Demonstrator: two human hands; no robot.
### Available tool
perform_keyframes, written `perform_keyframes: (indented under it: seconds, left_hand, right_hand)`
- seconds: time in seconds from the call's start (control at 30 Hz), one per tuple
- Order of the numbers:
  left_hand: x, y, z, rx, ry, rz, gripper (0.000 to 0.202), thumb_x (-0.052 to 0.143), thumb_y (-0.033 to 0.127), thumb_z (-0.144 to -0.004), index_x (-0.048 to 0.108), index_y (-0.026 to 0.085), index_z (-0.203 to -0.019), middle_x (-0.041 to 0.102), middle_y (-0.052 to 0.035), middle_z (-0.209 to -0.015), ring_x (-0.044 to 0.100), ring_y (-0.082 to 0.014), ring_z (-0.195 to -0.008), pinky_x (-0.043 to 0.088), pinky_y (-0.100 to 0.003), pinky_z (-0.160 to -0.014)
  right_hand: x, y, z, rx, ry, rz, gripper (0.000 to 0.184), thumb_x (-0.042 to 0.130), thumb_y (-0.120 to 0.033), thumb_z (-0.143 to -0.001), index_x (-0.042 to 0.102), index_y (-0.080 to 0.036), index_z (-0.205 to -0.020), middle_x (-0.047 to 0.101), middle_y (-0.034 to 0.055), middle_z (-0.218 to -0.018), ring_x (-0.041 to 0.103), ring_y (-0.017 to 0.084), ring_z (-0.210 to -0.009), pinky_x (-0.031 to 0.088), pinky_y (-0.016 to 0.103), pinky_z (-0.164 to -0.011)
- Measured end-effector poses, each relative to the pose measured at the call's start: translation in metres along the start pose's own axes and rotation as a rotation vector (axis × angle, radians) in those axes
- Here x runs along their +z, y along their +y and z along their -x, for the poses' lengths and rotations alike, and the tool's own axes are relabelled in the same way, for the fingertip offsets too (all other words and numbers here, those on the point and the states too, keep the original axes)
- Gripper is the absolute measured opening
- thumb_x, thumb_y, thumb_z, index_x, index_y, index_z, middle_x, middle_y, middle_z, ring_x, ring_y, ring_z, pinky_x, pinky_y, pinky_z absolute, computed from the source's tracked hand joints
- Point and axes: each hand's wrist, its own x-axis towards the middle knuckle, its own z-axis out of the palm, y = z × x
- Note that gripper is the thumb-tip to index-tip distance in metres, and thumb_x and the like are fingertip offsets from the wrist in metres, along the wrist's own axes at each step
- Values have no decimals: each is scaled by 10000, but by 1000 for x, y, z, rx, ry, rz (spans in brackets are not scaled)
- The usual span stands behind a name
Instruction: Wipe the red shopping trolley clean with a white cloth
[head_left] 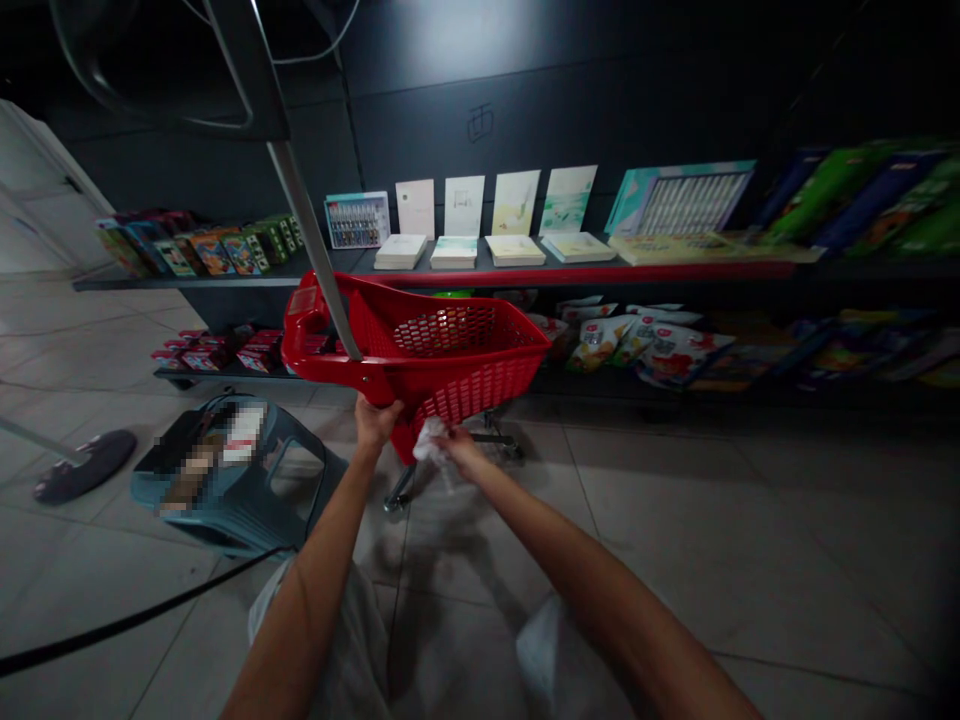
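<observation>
A red plastic shopping cart (pixel 465 345) with perforated basket sides stands in front of me, its handle end to the left. My left hand (pixel 375 422) is closed around the cart's lower edge, below the handle end. A crumpled white cloth or tissue (pixel 430 440) is pinched in my right hand (pixel 460 450), against or very near the lower side of the basket. The contact itself is too blurred to tell. Beneath the basket, part of the metal wheel frame (pixel 401 490) shows.
Behind the cart runs a shelf (pixel 570 275) with books (pixel 454 250) and boxes; snack bags (pixel 600 340) lie below. A grey-blue stool (pixel 292 480) bearing items is at left, beside a round stand base (pixel 86 465). A metal pole (pixel 307 230) crosses my view; a black cable (pixel 150 610) runs left.
</observation>
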Motion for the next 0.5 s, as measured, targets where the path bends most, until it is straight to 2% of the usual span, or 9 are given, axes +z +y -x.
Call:
perform_keyframes:
  seconds: [0.1,0.2,0.27,0.37,0.4,0.5]
  left_hand:
    - [2,4,1,26,-13,-22,320,760,301,-601,608,188,-859,673,16,-734,583,-140,-645,486,-253,-617]
    - [-1,5,3,32,-37,-39,271,765,317,-608,603,185,-780,648,24,-688,548,-124,-606,456,-243,-584]
    - [-4,5,5,31,-42,-39,255,768,320,-615,603,181,-752,642,23,-673,536,-120,-593,443,-242,-569]
    - [-9,4,6,25,-29,-37,257,783,311,-599,613,178,-738,639,25,-657,527,-121,-586,437,-243,-559]
    - [-11,3,7,21,-27,-26,261,789,310,-590,617,178,-734,639,26,-654,529,-122,-587,443,-246,-563]
    - [-16,0,6,-9,-44,45,283,807,315,-569,631,175,-740,659,20,-677,557,-134,-611,483,-263,-602]
  right_hand:
    - [37,9,15,132,-208,-70,299,867,-354,-795,714,-139,-935,756,36,-872,710,176,-741,595,303,-679]
    - [47,4,12,198,-233,-202,335,859,-305,-657,709,-182,-930,783,31,-911,721,188,-799,574,282,-719]
    - [33,-4,-1,208,-135,-251,362,804,-282,-637,699,-197,-972,785,36,-964,718,188,-843,564,275,-748]
    - [-5,-21,-29,167,144,-259,444,754,-273,-612,676,-185,-1041,772,54,-994,710,198,-860,562,286,-759]
    - [-20,-27,-38,129,243,-258,466,744,-283,-609,667,-179,-1056,763,55,-1001,703,196,-860,560,286,-761]
    - [-59,-41,-61,-50,428,-257,493,716,-358,-657,646,-173,-1109,736,60,-1066,688,193,-906,561,285,-778]
